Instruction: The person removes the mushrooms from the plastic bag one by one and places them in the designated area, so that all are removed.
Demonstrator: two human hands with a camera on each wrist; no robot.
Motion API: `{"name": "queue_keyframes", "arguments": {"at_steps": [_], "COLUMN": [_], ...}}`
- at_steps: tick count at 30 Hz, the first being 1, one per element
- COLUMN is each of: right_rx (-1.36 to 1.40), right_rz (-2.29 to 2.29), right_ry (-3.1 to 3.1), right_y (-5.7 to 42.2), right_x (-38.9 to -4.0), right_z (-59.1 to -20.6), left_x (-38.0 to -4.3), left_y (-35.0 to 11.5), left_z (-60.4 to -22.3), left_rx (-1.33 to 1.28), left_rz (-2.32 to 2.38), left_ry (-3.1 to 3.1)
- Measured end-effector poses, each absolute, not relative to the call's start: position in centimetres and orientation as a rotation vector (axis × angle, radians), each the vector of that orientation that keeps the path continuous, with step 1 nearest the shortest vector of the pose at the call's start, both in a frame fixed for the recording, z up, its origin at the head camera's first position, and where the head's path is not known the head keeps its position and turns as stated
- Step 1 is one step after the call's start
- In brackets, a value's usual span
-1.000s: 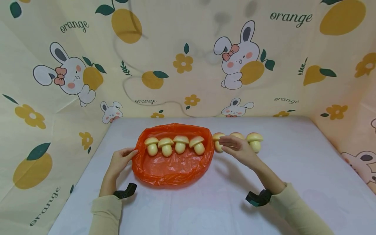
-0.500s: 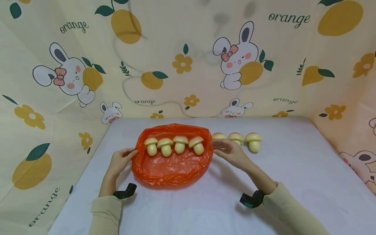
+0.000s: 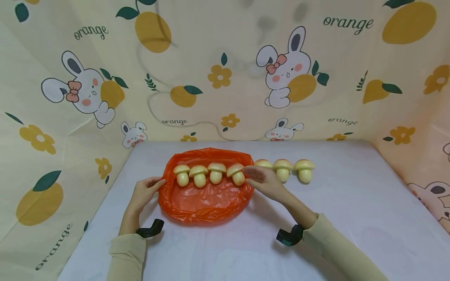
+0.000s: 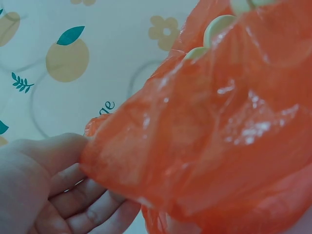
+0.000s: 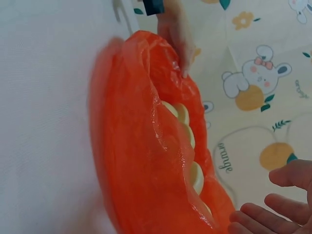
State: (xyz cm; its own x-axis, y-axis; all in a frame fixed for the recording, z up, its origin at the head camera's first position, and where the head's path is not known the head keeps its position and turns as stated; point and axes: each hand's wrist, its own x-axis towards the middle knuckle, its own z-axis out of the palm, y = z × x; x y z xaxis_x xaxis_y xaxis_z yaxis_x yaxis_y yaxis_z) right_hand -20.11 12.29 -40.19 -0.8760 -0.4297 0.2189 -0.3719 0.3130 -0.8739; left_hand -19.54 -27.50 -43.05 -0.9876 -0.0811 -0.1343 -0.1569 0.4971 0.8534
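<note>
An orange-red plastic bag (image 3: 207, 201) lies with its mouth spread wide and its rim rolled. Inside it, several pale mushrooms (image 3: 200, 175) with pinkish caps stand in a row. My left hand (image 3: 144, 192) pinches the bag's left edge between thumb and fingers, as the left wrist view (image 4: 63, 185) also shows. At the bag's right rim hovers my right hand (image 3: 268, 185), fingers extended, nothing in it. It is close to the rightmost mushroom (image 3: 239, 177) in the bag; whether it touches the rim I cannot tell. The right wrist view shows the fingers (image 5: 268, 219) spread apart.
Three more mushrooms (image 3: 283, 169) stand in a row right of the bag, the nearest partly hidden by my right hand. All rest on a white table (image 3: 218, 253). A patterned cloth backdrop (image 3: 197, 58) rises behind and at the sides.
My right hand has moved left, from in front of the outside mushrooms to the bag's right rim. The left hand, the bag and the mushrooms keep their places.
</note>
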Motion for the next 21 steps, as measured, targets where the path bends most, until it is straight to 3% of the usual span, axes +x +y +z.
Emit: {"name": "queue_keyframes", "arguments": {"at_steps": [21], "right_rx": [-0.667], "right_rz": [-1.350], "right_ry": [2.667], "right_y": [8.7], "right_x": [-23.1], "right_z": [-40.3], "left_x": [-19.6], "left_y": [-27.7], "left_z": [-43.0], "left_rx": [-0.212], "left_rz": [1.531], "left_ry": [2.660]}}
